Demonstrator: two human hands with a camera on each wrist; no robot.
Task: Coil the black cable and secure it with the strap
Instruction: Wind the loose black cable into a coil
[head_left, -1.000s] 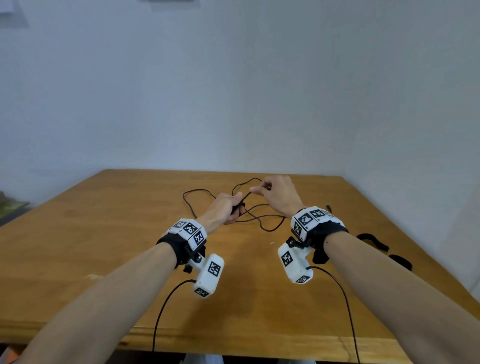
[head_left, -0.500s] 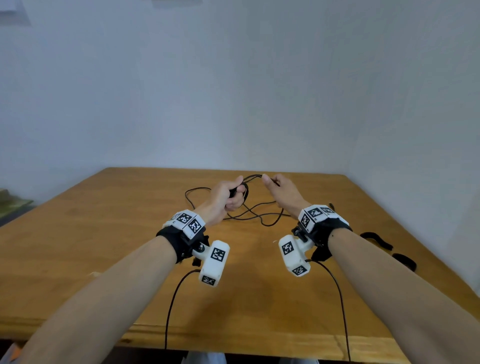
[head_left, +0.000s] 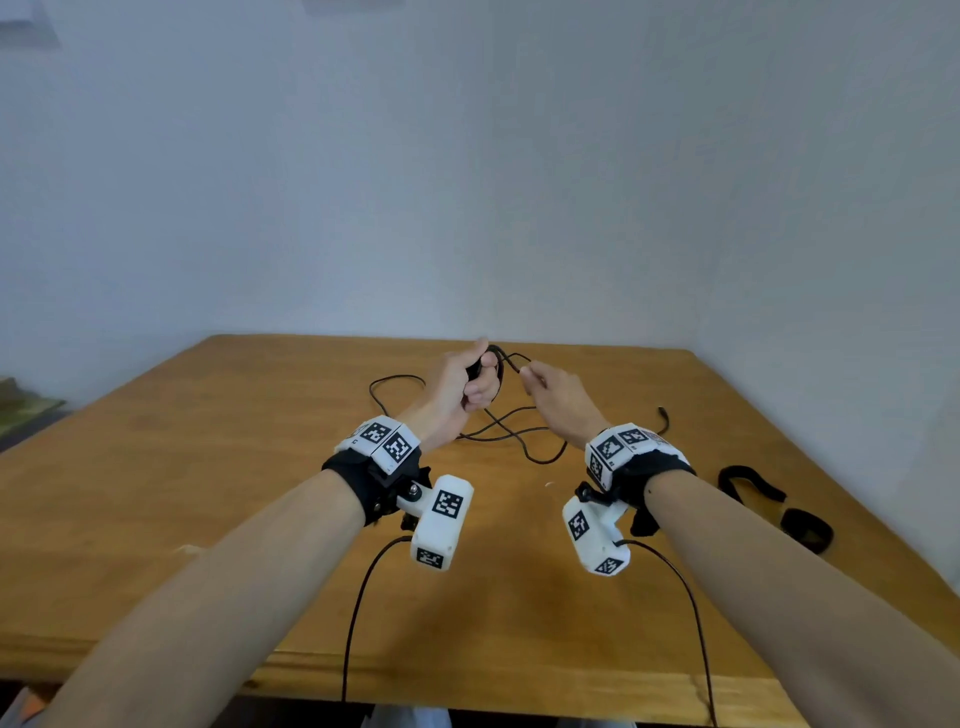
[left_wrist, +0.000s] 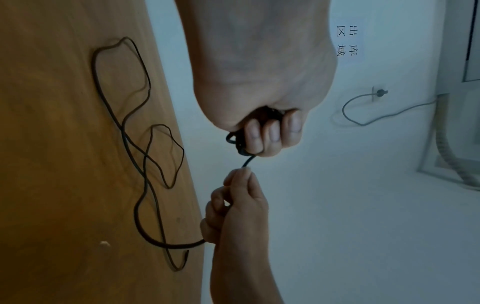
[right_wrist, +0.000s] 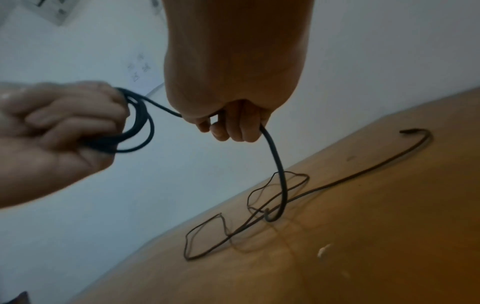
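Coiling is under way but well short of done; the left hand (head_left: 470, 382) is curled tight round a few small loops of the black cable (right_wrist: 137, 125), held up above the wooden table (head_left: 208, 519); the right hand (head_left: 553, 397), just beside it, pinches the same cable between thumb and fingertip and lets the slack run down through its curled fingers (right_wrist: 233, 127) to the tabletop. From the wrist views I judge that only a small share of the length is gathered; most of the cable lies loose on the wood in wandering bends that cross one another, with its free end (right_wrist: 407, 131) curving away to the right, apart from both hands. The crossings look as though they could snag when pulled up, so the feeding hand may need to shake them free. Two black straps lie on the table at the person's right; the nearer strap (head_left: 750, 480) and the other strap (head_left: 805, 527) are both untouched and well apart from the coil. What is left, then: draw in the remaining slack loop by loop, pick up a strap, wrap it round the bundle and fasten it.
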